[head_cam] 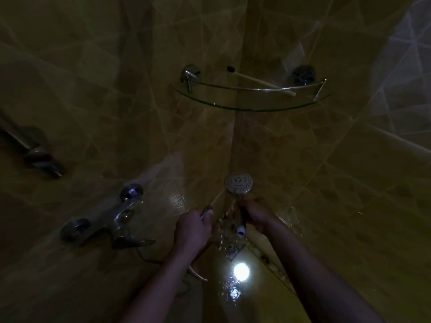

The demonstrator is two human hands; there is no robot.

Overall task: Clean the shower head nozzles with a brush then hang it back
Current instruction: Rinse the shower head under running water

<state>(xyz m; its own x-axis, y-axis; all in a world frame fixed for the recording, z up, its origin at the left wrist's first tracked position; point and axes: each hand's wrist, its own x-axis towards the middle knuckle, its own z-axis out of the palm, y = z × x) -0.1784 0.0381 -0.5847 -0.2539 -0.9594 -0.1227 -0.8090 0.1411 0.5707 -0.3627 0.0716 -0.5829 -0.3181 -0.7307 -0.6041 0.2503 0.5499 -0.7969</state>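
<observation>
Pretty dark corner of a tiled shower here, so details are murky. The right hand (257, 214) is wrapped tight around the handle of the shower head (238, 186), fingers curled closed on it, with the round nozzle face tipped up toward the camera just above the knuckles and the white end of the handle poking out below the fist. The left hand (194, 226) is closed too, pinching something thin and metallic near its thumb; it looks like the end of the hose (206, 209), but I can't tell for sure in this light. The two hands sit near each other, not touching, above the floor drain (231, 249). The brush (261, 81) is lying up on the glass corner shelf (251, 108), its pale handle resting across the shelf's rail, well apart from both hands. The faucet (109, 220) is on the wall to the left.
</observation>
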